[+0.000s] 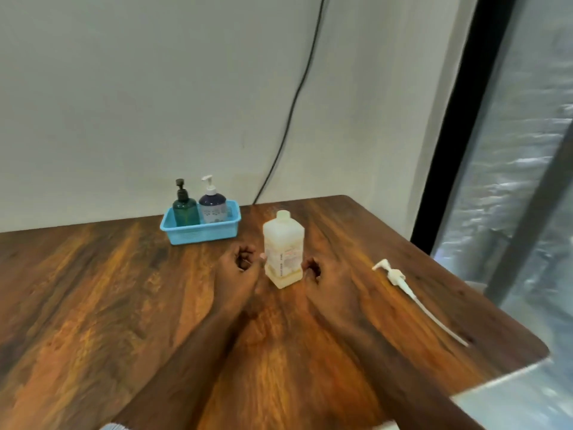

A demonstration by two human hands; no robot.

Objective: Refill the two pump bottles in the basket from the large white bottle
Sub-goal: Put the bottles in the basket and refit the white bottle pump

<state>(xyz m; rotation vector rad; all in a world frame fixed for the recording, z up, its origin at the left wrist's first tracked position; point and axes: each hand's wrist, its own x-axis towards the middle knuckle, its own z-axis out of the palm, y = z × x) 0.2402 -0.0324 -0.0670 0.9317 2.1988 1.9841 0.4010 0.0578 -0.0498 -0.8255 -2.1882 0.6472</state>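
Standing upright near the middle of the brown wooden table (124, 290), the large white plastic bottle (283, 248) has no cap. Your left hand (238, 271) at its 9 o'clock and your right hand (325, 276) at its 3 o'clock have curled fingers; I cannot tell if they touch it. At its 10 o'clock, the blue plastic basket (201, 232) holds the dark green pump bottle (185, 206) and the navy pump bottle (213, 203). At 3 o'clock, well apart, lies a white pump with a long tube (403, 282).

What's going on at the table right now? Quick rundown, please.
Both hands, left and right, flank the large white bottle, neither clearly gripping. Both pump bottles sit in the basket. Nothing in the way.
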